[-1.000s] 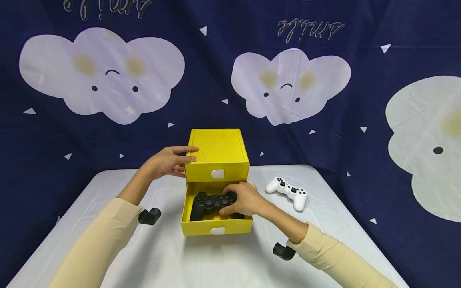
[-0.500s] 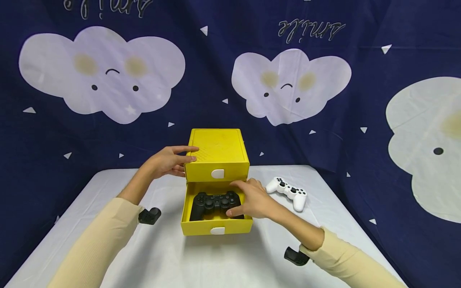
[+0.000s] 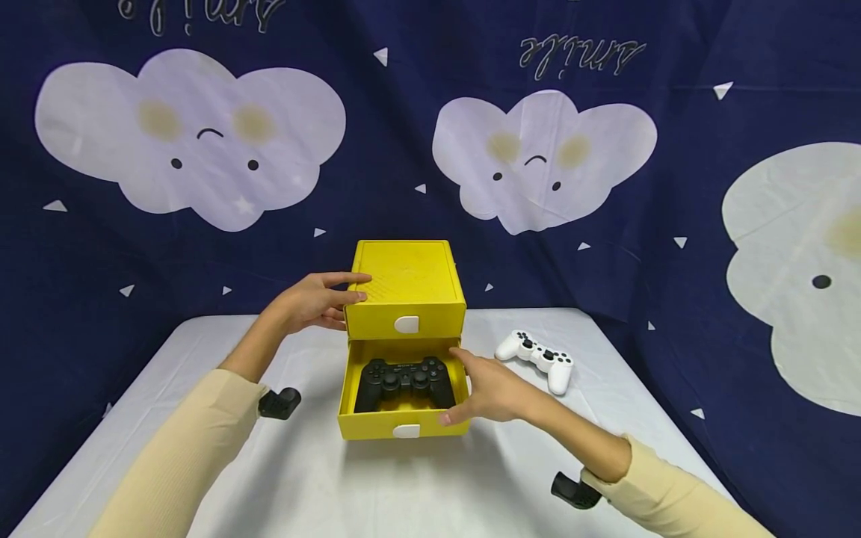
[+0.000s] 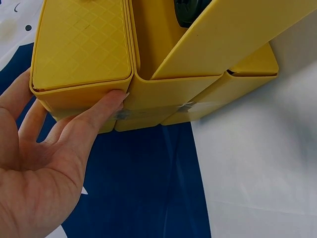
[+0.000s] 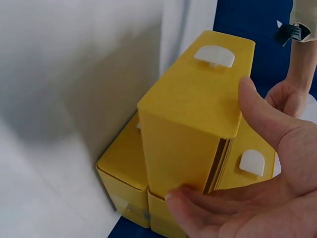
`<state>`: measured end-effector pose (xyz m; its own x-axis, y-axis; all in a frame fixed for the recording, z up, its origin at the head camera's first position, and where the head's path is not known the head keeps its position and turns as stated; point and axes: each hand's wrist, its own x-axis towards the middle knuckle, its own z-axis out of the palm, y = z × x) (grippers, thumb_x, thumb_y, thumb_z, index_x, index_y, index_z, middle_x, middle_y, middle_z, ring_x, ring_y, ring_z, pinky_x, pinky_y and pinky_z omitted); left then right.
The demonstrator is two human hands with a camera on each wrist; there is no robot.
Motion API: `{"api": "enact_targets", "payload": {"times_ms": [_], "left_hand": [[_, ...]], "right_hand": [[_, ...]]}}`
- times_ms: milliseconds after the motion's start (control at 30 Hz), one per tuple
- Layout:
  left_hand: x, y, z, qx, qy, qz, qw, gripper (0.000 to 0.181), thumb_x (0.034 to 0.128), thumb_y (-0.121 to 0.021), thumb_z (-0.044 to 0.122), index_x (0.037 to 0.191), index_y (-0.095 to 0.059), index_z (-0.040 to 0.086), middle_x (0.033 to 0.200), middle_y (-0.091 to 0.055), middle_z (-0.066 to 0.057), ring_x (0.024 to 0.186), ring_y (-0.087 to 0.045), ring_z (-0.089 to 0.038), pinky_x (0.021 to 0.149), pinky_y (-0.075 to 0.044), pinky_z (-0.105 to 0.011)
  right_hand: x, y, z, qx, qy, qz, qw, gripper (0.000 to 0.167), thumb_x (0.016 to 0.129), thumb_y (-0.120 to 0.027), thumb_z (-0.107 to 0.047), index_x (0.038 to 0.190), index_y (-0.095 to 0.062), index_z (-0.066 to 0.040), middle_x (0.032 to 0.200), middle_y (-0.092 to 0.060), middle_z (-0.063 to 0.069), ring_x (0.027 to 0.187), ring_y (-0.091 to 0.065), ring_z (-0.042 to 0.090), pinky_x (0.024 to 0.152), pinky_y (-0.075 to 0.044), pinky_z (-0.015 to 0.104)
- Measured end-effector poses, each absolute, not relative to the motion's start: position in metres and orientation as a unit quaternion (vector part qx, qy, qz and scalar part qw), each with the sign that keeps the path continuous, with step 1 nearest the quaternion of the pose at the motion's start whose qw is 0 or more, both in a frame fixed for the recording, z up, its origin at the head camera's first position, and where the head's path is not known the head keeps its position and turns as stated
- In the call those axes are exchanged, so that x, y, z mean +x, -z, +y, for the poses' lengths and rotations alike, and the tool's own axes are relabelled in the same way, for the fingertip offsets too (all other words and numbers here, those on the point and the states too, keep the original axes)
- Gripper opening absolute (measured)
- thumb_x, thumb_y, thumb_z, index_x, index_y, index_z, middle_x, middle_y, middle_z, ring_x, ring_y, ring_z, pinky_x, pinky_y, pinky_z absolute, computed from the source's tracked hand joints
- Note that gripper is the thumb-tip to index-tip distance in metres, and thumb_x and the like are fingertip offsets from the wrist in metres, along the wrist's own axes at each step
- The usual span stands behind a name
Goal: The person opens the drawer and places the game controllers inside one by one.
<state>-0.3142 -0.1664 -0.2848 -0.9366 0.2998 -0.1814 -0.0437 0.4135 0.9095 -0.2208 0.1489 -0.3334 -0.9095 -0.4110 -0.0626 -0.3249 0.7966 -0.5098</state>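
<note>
straight-fingered left hand (image 3: 311,302) braces a yellow drawer cabinet (image 3: 410,270) (presumably against sliding); loose-fingered right hand (image 3: 494,387) touches the open drawer (image 3: 366,427) cradling a black dual-stick gamepad (image 3: 405,370).

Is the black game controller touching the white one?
Apart: in the head view, the black controller lies inside the open drawer, the white controller outside on the table.

even light, soft shadows on the table (image 3: 397,497) (wrist views dimmer)
</note>
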Motion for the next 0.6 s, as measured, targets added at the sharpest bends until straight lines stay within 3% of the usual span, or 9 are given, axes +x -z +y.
{"api": "enact_targets", "payload": {"times_ms": [133, 267, 367, 600], "left_hand": [[-0.3144, 0.2852, -0.1661, 0.076, -0.535, 0.826, 0.159, 0.059, 0.1005, -0.066, 0.03, 0.155, -0.044, 0.025, 0.147, -0.054, -0.019, 0.107, -0.071, -0.029, 0.096, -0.059, -0.047], [-0.3135, 0.2848, -0.1653, 0.078, -0.535, 0.826, 0.159, 0.059, 0.1005, -0.066, 0.03, 0.155, -0.044, 0.025, 0.148, -0.053, -0.019, 0.11, -0.07, -0.032, 0.097, -0.058, -0.047], [-0.313, 0.2843, -0.1654, 0.079, -0.535, 0.826, 0.16, 0.06, 0.1007, -0.066, 0.03, 0.156, -0.043, 0.024, 0.149, -0.052, -0.02, 0.111, -0.07, -0.032, 0.097, -0.058, -0.048], [-0.3147, 0.2858, -0.1661, 0.079, -0.537, 0.825, 0.159, 0.059, 0.1009, -0.066, 0.029, 0.155, -0.044, 0.024, 0.148, -0.054, -0.019, 0.108, -0.071, -0.029, 0.095, -0.059, -0.047]], "right_hand": [[-0.2208, 0.3345, 0.152, -0.2, 0.262, 0.94, 0.092, 0.116, 0.066, -0.096, -0.037, 0.158, -0.032, -0.006, 0.128, -0.068, 0.018, 0.115, -0.065, 0.032, 0.092, -0.057, 0.046], [-0.2228, 0.3373, 0.1542, -0.213, 0.27, 0.934, 0.095, 0.115, 0.066, -0.097, -0.031, 0.158, -0.032, -0.008, 0.116, -0.071, 0.016, 0.101, -0.067, 0.028, 0.077, -0.058, 0.038], [-0.2234, 0.3387, 0.1547, -0.219, 0.279, 0.93, 0.096, 0.115, 0.065, -0.097, -0.026, 0.159, -0.032, -0.01, 0.114, -0.072, 0.015, 0.096, -0.068, 0.028, 0.072, -0.057, 0.036], [-0.223, 0.3399, 0.1545, -0.203, 0.294, 0.928, 0.103, 0.119, 0.063, -0.097, -0.021, 0.16, -0.03, -0.013, 0.12, -0.072, 0.014, 0.103, -0.07, 0.028, 0.07, -0.058, 0.033]]}}
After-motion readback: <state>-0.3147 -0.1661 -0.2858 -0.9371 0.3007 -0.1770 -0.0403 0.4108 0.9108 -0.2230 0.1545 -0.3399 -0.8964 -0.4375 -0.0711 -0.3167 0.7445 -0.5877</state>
